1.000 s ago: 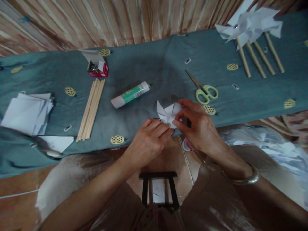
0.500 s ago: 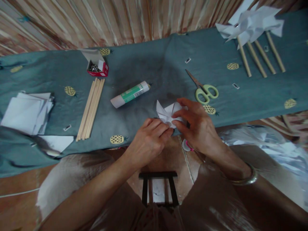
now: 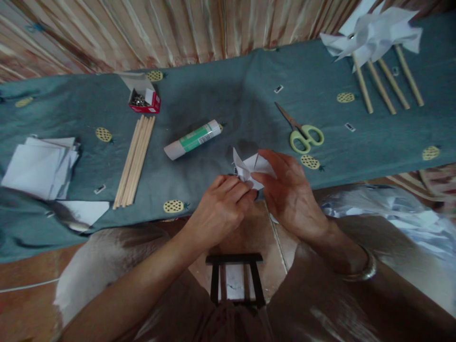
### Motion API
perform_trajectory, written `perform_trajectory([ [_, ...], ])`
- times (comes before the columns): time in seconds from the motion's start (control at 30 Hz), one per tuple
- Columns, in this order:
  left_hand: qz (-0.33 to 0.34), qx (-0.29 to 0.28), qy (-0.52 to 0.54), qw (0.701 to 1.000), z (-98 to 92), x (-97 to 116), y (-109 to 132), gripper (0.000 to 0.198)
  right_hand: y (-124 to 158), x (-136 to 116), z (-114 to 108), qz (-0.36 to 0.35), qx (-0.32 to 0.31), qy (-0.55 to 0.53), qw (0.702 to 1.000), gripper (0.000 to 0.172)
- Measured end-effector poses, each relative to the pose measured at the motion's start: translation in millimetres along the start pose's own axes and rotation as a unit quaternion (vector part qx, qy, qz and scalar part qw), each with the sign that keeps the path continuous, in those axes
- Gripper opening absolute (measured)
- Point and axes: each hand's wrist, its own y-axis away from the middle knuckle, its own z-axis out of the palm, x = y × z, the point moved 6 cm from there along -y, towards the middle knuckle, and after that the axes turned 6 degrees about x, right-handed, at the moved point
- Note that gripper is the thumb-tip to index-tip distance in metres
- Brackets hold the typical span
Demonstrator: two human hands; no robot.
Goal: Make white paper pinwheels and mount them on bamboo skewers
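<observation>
A small folded white paper pinwheel (image 3: 249, 167) is held at the near edge of a table covered in teal cloth (image 3: 231, 99). My left hand (image 3: 221, 209) pinches its lower left part with curled fingers. My right hand (image 3: 288, 190) grips its right side, thumb on the paper and fingers behind it. A glue stick (image 3: 193, 139) lies just beyond my hands to the left. Green-handled scissors (image 3: 302, 133) lie beyond to the right.
A bundle of wooden sticks (image 3: 135, 160), a red box of pins (image 3: 143, 99) and a stack of white paper squares (image 3: 39, 166) lie at left. Finished pinwheels on sticks (image 3: 377, 52) lie far right. A black stool (image 3: 235, 280) stands below between my knees.
My right hand has turned and shifted slightly down and left, its thumb moving onto the paper. The pinwheel tilted a little; my left hand has hardly moved.
</observation>
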Motion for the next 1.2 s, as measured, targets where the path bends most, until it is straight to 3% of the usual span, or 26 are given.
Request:
perform_trajectory([
  [0.17, -0.005, -0.003, 0.003, 1.000, -1.0, 0, -1, 0.019, 4, -6, 5, -0.048, 0.021, 0.065, 0.997, 0.022],
  [0.37, -0.008, 0.015, 0.006, 1.000, -1.7, -2, -1, 0.018, 6, -7, 11, -0.067, 0.025, 0.044, 0.996, 0.023],
  [0.53, -0.006, 0.029, 0.005, 1.000, -0.2, -2, 0, 0.016, 3, -1, 8, -0.024, 0.021, 0.017, 0.999, 0.022],
  [0.7, -0.009, 0.026, -0.003, 1.000, 1.7, -2, 1, 0.017, 1, 11, -6, 0.021, 0.067, -0.077, 0.995, 0.030],
  [0.83, -0.003, 0.026, -0.006, 1.000, 0.9, -2, 1, 0.018, -4, 28, -13, 0.061, 0.092, -0.058, 0.992, 0.028],
  [1.07, -0.010, 0.022, -0.013, 1.000, -2.2, -10, -1, 0.021, -15, 43, -8, 0.108, 0.044, -0.047, 0.992, 0.039],
  [1.2, -0.031, 0.042, -0.001, 0.999, -2.6, -20, 0, 0.021, -19, 48, -8, 0.175, 0.023, -0.075, 0.982, 0.043],
])
